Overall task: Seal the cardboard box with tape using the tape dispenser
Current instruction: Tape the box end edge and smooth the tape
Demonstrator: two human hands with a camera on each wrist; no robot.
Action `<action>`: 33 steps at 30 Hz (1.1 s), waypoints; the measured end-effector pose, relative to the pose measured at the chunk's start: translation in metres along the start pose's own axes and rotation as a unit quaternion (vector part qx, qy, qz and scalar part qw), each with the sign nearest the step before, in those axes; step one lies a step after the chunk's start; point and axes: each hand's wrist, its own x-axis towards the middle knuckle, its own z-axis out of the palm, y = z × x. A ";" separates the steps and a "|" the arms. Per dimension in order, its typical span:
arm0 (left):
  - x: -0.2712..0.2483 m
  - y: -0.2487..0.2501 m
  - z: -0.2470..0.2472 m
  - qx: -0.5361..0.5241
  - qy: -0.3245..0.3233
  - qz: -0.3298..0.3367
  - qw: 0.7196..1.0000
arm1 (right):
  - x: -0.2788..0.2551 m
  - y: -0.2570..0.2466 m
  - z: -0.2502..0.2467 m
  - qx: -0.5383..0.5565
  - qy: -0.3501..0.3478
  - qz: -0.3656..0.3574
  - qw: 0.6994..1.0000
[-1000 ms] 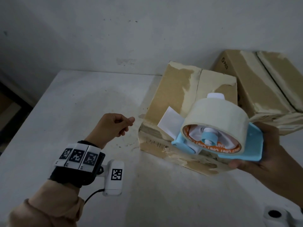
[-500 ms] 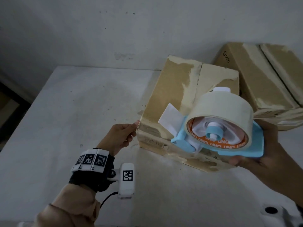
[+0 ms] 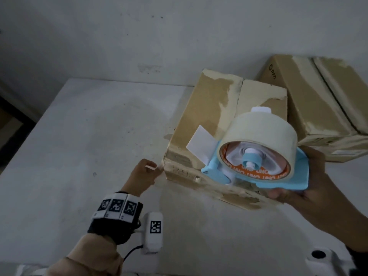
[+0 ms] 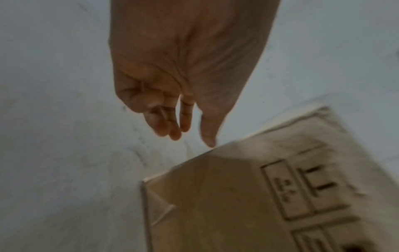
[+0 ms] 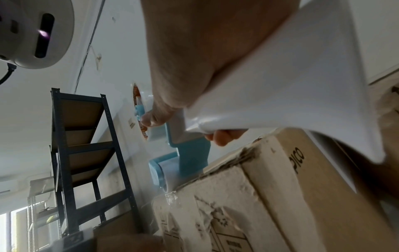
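Note:
The worn cardboard box [image 3: 207, 114] stands on the white table, its two top flaps closed along a middle seam. My right hand [image 3: 294, 194] grips the blue tape dispenser [image 3: 264, 176] with its big pale tape roll [image 3: 260, 130]. The dispenser's front end sits on the box's near top edge. In the right wrist view the dispenser's roller [image 5: 168, 177] touches the box [image 5: 270, 204], with crinkled clear tape under it. My left hand [image 3: 157, 168] is at the box's near left corner. Its fingers [image 4: 183, 119] hang relaxed, and the thumb tip touches the box edge [image 4: 215, 196].
A second cardboard box [image 3: 318, 100] lies behind and to the right, against the wall. The white table [image 3: 79, 146] stretches away to the left of the box. A dark metal shelf rack [image 5: 86, 153] shows in the right wrist view.
My left hand has moved right and forward across the table to the box's near left corner. The dispenser has stayed over the box's near edge in my right hand.

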 end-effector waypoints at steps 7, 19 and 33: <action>-0.062 0.058 -0.005 0.045 0.046 0.200 0.978 | 0.005 0.002 -0.002 -0.022 -0.006 -0.019 1.000; 0.001 0.103 -0.017 0.177 0.088 0.179 0.964 | 0.052 -0.015 0.023 -0.001 -0.019 -0.080 0.997; 0.019 0.103 -0.025 0.217 0.080 0.154 0.961 | 0.038 -0.019 0.021 -0.066 0.021 -0.079 0.994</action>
